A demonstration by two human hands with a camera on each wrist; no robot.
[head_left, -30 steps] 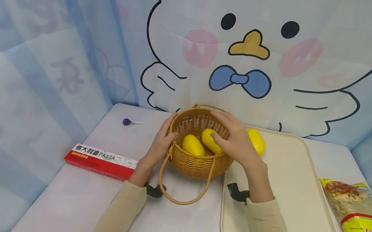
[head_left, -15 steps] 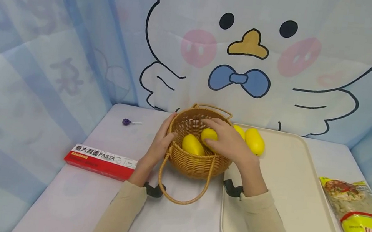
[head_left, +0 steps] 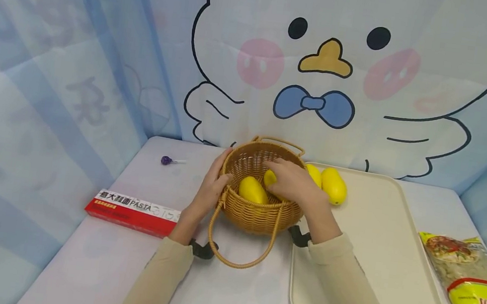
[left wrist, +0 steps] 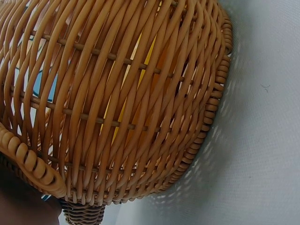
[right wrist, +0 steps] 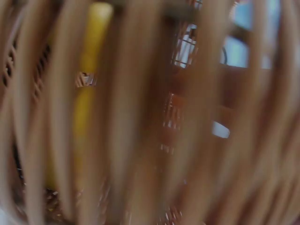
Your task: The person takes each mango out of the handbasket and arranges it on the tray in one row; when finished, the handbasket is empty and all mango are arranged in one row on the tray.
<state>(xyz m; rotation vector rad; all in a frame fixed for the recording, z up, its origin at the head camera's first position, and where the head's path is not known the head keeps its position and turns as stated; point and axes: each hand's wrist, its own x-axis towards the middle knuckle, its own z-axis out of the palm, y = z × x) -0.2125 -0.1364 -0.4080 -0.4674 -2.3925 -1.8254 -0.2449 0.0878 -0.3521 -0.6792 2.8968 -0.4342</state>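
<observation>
A wicker basket [head_left: 258,217] stands on the table, its front handle [head_left: 238,265] hanging down. My left hand [head_left: 210,187] grips the basket's left side, thumb over the rim. Inside lie two yellow mangoes: the left mango [head_left: 252,189] is bare, while my right hand [head_left: 292,181], reaching in over the right rim, covers most of the right mango [head_left: 269,177] with its fingers curled round it. In the left wrist view, the basket's weave [left wrist: 126,93] fills most of the picture. Blurred wicker [right wrist: 126,117] in the right wrist view hides the grasp.
Two more mangoes, one partly hidden [head_left: 314,173] and one in full view [head_left: 333,186], lie at the back of a beige tray [head_left: 377,249]. A pasta box [head_left: 135,212] and a lollipop [head_left: 167,160] are to the left. A yellow food bag [head_left: 467,281] lies right of the tray.
My right hand has moved from the basket's right rim inward and down onto the right mango, uncovering a mango on the tray. The left hand and basket have stayed put.
</observation>
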